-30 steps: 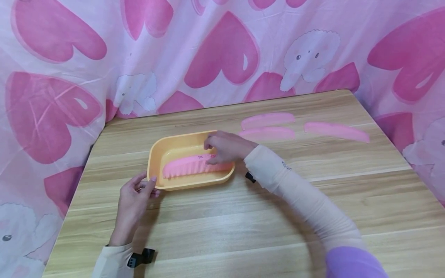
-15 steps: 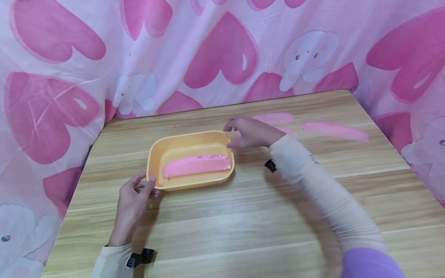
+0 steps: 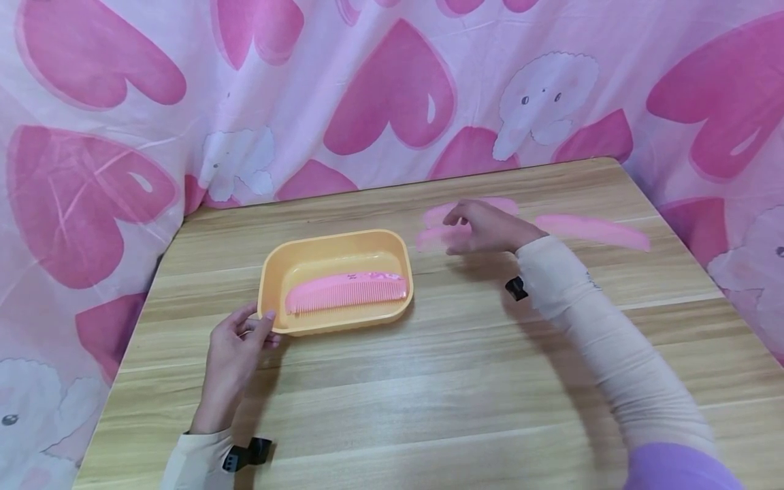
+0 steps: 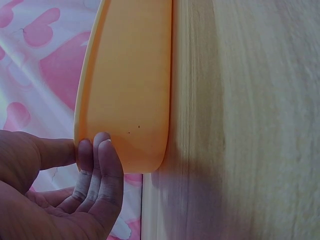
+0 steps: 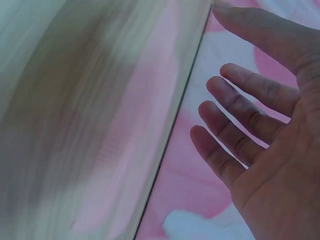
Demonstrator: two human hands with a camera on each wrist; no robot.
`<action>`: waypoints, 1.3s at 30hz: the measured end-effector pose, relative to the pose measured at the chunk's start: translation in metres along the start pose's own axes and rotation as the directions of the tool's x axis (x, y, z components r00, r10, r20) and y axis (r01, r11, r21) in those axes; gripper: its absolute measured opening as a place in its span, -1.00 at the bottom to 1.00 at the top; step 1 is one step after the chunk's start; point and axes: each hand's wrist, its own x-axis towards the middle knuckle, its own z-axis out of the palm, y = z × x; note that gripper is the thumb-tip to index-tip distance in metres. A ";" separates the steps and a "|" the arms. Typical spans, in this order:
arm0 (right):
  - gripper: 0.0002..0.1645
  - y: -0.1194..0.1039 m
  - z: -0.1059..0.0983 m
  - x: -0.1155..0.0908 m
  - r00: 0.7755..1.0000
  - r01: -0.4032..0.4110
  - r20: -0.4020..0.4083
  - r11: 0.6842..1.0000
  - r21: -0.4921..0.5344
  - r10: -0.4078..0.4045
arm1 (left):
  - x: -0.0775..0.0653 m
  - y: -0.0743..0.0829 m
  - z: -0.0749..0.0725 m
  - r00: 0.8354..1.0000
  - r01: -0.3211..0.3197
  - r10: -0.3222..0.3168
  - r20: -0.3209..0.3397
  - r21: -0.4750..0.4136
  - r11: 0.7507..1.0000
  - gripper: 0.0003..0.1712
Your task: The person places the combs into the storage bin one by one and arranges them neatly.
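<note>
A yellow-orange plastic basin [image 3: 333, 327] sits on the wooden table, with one pink comb [image 3: 346, 294] lying inside it, teeth toward the person. My left hand [image 3: 237, 347] pinches the basin's near left corner, thumb at the rim and fingers against the outer wall, as the left wrist view [image 4: 92, 185] shows. My right hand [image 3: 490, 228] hovers over two pink combs at the back, the farther comb [image 3: 499, 203] and the nearer comb [image 3: 433, 238], partly covering both. In the right wrist view its fingers [image 5: 235, 125] are loosely spread with nothing between them.
Another pink comb [image 3: 594, 231] lies at the back right of the table [image 3: 392, 408]. A pink heart-patterned curtain [image 3: 392, 88] hangs behind the table's back edge and along its sides.
My right hand has left the basin and moved right, over the two combs at the back. The comb in the basin is now fully uncovered. My left hand has stayed at the corner.
</note>
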 end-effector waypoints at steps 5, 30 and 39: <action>-0.36 0.023 -0.002 -0.006 0.999 -0.047 0.003 0.999 -0.011 0.047 | 0.000 0.000 0.000 1.000 0.001 -0.001 -0.003 0.003 1.000 -0.39; -0.34 0.073 -0.001 -0.015 0.993 -0.121 -0.018 0.992 -0.045 0.121 | -0.001 -0.001 0.000 0.999 -0.035 0.035 0.000 0.005 0.999 -0.36; -0.36 0.073 0.000 -0.014 0.988 -0.150 0.020 0.989 -0.012 0.150 | 0.000 -0.001 0.000 1.000 -0.023 0.023 0.001 0.010 1.000 -0.34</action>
